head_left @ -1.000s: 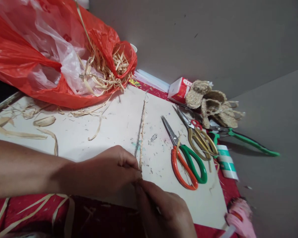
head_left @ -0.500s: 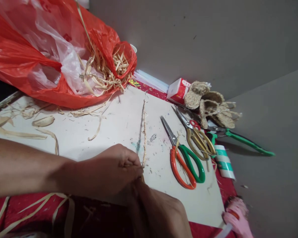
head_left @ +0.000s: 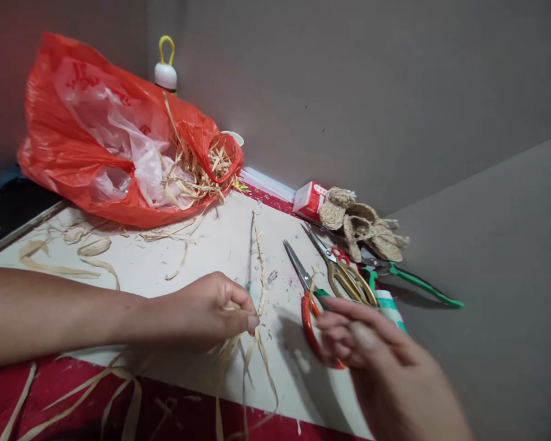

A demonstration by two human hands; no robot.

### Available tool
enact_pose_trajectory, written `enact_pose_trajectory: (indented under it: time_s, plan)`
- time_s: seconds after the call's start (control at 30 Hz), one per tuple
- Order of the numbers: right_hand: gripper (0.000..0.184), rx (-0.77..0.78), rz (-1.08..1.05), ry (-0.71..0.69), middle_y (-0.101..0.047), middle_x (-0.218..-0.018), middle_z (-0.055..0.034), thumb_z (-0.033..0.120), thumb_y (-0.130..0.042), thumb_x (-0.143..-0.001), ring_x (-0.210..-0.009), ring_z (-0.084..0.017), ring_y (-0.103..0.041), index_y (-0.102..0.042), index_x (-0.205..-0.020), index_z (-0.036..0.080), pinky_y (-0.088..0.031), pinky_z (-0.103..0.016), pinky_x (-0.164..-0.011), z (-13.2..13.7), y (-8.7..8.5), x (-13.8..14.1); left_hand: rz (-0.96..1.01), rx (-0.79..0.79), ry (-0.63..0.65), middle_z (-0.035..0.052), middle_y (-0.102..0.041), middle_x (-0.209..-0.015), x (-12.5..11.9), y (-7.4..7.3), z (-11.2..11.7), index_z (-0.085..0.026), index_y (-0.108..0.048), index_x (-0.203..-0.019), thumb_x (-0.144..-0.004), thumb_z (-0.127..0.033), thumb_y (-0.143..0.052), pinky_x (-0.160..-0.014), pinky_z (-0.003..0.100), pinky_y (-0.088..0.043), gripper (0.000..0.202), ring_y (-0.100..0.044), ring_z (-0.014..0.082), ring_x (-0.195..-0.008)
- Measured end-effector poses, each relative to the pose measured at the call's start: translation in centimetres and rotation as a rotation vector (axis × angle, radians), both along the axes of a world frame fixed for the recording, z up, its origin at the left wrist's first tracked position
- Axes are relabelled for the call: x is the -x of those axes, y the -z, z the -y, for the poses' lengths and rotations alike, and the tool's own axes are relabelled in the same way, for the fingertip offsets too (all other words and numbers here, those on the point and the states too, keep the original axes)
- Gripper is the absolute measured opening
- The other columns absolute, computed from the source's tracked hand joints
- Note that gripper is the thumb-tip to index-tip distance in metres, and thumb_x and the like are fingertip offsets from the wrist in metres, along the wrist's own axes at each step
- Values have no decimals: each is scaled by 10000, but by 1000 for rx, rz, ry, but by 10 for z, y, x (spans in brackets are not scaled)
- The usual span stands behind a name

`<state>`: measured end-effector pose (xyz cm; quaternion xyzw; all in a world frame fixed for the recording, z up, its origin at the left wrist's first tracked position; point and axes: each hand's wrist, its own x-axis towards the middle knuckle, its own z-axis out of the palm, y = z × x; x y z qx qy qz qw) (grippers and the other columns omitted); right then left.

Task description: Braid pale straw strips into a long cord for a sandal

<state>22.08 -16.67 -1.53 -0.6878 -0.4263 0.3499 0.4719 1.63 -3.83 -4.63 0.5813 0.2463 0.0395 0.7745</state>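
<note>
My left hand (head_left: 220, 309) pinches a thin plaited straw cord (head_left: 259, 263) between thumb and fingers. The finished plait runs away from me over the white board (head_left: 211, 245), and loose straw strands (head_left: 266, 367) hang below the pinch. My right hand (head_left: 371, 349) is raised to the right, slightly blurred, its fingers loosely bent with nothing visible in them. Behind that hand lie scissors with red and green handles (head_left: 307, 318), partly covered by it. Gold-handled scissors (head_left: 349, 278) rest just beyond.
A red plastic bag (head_left: 73, 159) full of straw sits at the back left. Woven straw pieces (head_left: 365, 223) and a red-and-white box (head_left: 309, 201) stand by the wall, with green-handled pliers (head_left: 422, 282) to their right. Loose straw scraps (head_left: 55, 263) lie at the left.
My right hand has come away from the left hand and moved right, over the scissors. The left hand keeps its pinch. The view has tilted up, showing more of the bag and a white-capped bottle.
</note>
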Motion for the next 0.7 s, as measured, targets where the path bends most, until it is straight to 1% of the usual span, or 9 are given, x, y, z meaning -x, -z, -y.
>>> enact_pose_trajectory:
  time_s: [0.03,0.1,0.17,0.23,0.27,0.37,0.43,0.53,0.7]
  plan:
    - [341,75,-122,-1,-683,-934,-72,381,-673,-790,-719,-162,-635,-639,-1096,233,-520,-261,-650,-4,7,11,47,39,1,-72,-425,-522,-1,2,4,-142,-588,-739,-804,-424,-579,-485,186,-276,289,-339,54,-472]
    - [416,218,-377,-142,-670,-980,-76,334,-743,-733,-810,-177,-642,-614,-1112,220,-515,-279,-719,-10,21,35,156,196,-32,-29,-535,-636,-4,4,14,-138,-573,-707,-778,-415,-612,-598,206,-372,289,-460,73,-581]
    - [398,295,-601,-256,-664,-919,-52,300,-753,-726,-756,-150,-629,-602,-1082,208,-497,-255,-694,-14,30,54,201,387,-68,13,-592,-713,-6,6,23,-142,-560,-698,-768,-426,-612,-678,252,-419,298,-534,106,-660]
    - [311,312,-733,-294,-644,-758,-16,286,-729,-748,-600,-105,-576,-601,-1009,175,-462,-209,-592,-15,34,64,145,448,-46,23,-598,-682,-7,7,27,-135,-572,-702,-774,-412,-601,-685,272,-431,288,-554,119,-646]
    - [264,316,-766,-301,-614,-673,3,287,-707,-764,-523,-86,-530,-598,-968,160,-431,-190,-529,-16,35,65,99,421,-39,18,-589,-647,-6,7,27,-132,-575,-692,-773,-397,-602,-670,270,-429,279,-555,120,-627]
    - [163,368,-791,-304,-471,-512,61,296,-620,-816,-374,-54,-346,-572,-876,152,-283,-162,-366,-17,35,63,9,289,-62,7,-584,-599,-5,9,24,-136,-559,-655,-770,-371,-598,-631,254,-410,265,-557,122,-605]
    - [117,415,-773,-260,-408,-502,73,275,-551,-841,-373,-50,-266,-549,-820,160,-209,-164,-346,-16,35,61,1,244,-63,17,-608,-621,-5,10,22,-142,-554,-648,-768,-380,-584,-614,247,-400,268,-550,121,-604]
    - [100,426,-717,-198,-366,-536,64,205,-482,-825,-442,-61,-245,-516,-740,165,-204,-168,-394,-15,35,59,-19,212,-25,15,-606,-629,-5,10,19,-152,-558,-660,-742,-374,-589,-566,231,-375,238,-514,113,-575]
    - [149,436,-526,-313,-307,-582,57,190,-423,-853,-499,-82,-238,-513,-735,174,-220,-191,-441,-12,33,55,-89,172,2,-50,-454,-530,-1,13,18,-169,-525,-676,-719,-316,-574,-457,204,-262,160,-345,71,-467]
